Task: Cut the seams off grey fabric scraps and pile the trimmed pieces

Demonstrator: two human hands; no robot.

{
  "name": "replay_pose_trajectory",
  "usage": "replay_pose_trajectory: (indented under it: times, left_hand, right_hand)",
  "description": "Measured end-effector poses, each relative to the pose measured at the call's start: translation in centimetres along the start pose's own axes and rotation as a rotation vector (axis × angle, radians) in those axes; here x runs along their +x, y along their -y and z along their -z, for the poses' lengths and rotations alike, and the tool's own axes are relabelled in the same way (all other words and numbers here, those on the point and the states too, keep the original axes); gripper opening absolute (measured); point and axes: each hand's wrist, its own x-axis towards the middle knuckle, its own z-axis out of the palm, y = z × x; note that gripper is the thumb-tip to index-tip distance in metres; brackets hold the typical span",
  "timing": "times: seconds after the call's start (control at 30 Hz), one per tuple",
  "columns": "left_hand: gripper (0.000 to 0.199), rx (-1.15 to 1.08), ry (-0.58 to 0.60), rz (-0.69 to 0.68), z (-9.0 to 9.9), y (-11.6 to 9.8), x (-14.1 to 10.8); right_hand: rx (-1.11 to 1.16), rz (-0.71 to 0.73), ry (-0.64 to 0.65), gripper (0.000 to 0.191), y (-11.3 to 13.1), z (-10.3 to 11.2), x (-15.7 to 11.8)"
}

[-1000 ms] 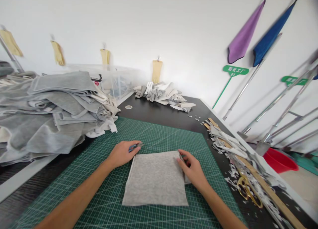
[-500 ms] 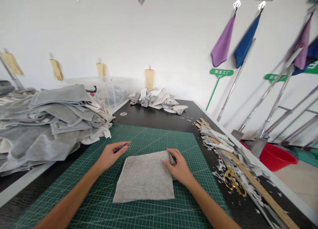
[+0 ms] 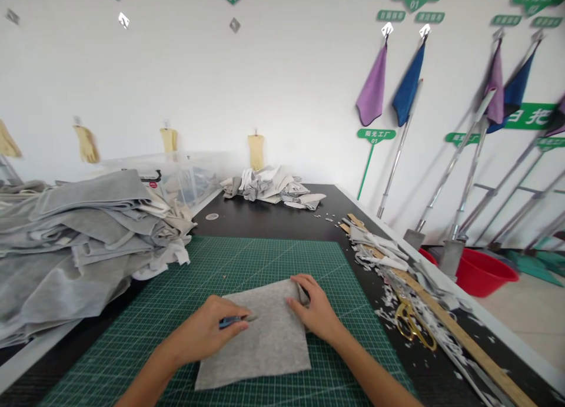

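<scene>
A folded piece of light grey fabric (image 3: 269, 342) lies on the green cutting mat (image 3: 212, 260). Over its left part is my left hand (image 3: 216, 327), closed around small blue-handled thread snips (image 3: 230, 321) whose tip points right across the cloth. The blades are mostly hidden by my fingers. My right hand (image 3: 311, 304) pinches the fabric's far right corner, thumb on top and fingers behind the edge, where the layers part a little.
A tall heap of grey cloth (image 3: 92, 236) stands at the left before a clear plastic box (image 3: 176, 177). More cloth pieces (image 3: 273, 186) lie at the table's back. Along the right are gold-handled scissors (image 3: 412, 324), a wooden strip (image 3: 459, 330) and scraps. A red bucket (image 3: 481, 274) stands beyond.
My left hand has moved right and toward me, from beside the fabric to above it, with the snips. My right hand keeps its pinch on the corner. The camera view has shifted.
</scene>
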Motion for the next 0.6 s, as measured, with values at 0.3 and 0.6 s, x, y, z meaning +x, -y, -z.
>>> replay_pose_trajectory:
  times: [0.3, 0.6]
  left_hand:
    - [0.031, 0.006, 0.025, 0.121, -0.65, 0.52, -0.69]
    - [0.037, 0.062, 0.028, 0.115, -0.70, 0.76, -0.29]
  right_hand:
    - [0.020, 0.004, -0.012, 0.043, -0.34, -0.23, -0.05]
    - [0.020, -0.021, -0.007, 0.043, 0.03, 0.06, -0.14]
